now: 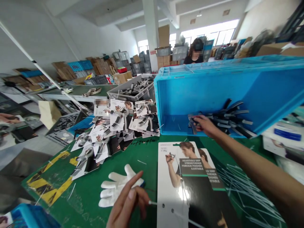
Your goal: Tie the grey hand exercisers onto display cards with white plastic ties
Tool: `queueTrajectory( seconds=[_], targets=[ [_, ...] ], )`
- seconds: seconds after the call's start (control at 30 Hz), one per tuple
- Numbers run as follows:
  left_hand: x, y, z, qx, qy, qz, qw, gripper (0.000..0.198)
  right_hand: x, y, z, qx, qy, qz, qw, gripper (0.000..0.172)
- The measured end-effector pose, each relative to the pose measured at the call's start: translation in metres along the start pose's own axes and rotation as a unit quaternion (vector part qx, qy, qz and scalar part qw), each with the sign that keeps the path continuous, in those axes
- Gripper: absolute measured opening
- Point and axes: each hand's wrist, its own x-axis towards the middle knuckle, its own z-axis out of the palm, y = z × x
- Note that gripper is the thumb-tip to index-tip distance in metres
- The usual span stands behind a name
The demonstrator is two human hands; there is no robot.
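Observation:
My right hand (203, 123) reaches into the tipped blue crate (171, 122), its fingers closed on a grey and black hand grip strengthener (192, 125). Several more strengthener grips (231, 117) lie heaped beside it. Low in the middle, my left hand (129, 201) has its index finger stretched out and its other fingers curled. From those curled fingers a thin white cable tie (153, 203) runs to the holes of a printed backing card (169, 183). Another card lies partly hidden under that one. A white work glove (114, 188) rests beside my left hand.
Cards with grips on them (121, 122) are piled at the left. Loose cable ties (242, 190) are strewn at the right. Behind stands a grey crate of grips (137, 87). A person (193, 58) is beyond the blue crate. Yellow-black tape (51, 182) marks the green table.

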Motion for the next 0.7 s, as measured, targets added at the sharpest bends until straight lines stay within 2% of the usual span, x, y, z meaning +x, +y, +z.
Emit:
queueTrajectory(
  seconds=[0.1, 0.17, 0.23, 0.3, 0.4, 0.47, 0.57, 0.7],
  targets=[
    [0.023, 0.015, -0.010, 0.029, 0.013, 0.051, 0.998, 0.048, -0.070, -0.044, -0.030, 0.105, 0.011, -0.035, 0.994, 0.030],
    [0.041, 0.028, -0.004, 0.041, -0.014, 0.111, 0.993, 0.044, -0.119, -0.079, -0.032, 0.165, 0.007, -0.054, 0.985, 0.027],
    [0.055, 0.043, 0.011, 0.058, -0.068, 0.194, 0.977, 0.044, -0.161, -0.112, -0.020, 0.320, -0.017, -0.038, 0.946, 0.020],
    [0.066, 0.054, 0.031, 0.083, -0.135, 0.256, 0.954, 0.051, -0.191, -0.135, 0.001, 0.410, -0.054, -0.012, 0.911, 0.018],
    [0.074, 0.059, 0.052, 0.075, -0.219, 0.258, 0.938, 0.055, -0.214, -0.148, 0.030, 0.472, -0.122, 0.015, 0.873, 0.019],
    [0.077, 0.056, 0.054, 0.051, -0.224, 0.233, 0.945, 0.047, -0.218, -0.146, 0.043, 0.477, -0.163, 0.020, 0.863, 0.020],
    [0.079, 0.049, 0.047, 0.065, -0.207, 0.234, 0.948, 0.038, -0.220, -0.136, 0.049, 0.420, -0.191, 0.027, 0.887, 0.027],
    [0.080, 0.047, 0.036, 0.191, -0.222, 0.305, 0.906, 0.028, -0.225, -0.126, 0.044, 0.263, -0.164, 0.052, 0.949, 0.038]
  ],
)
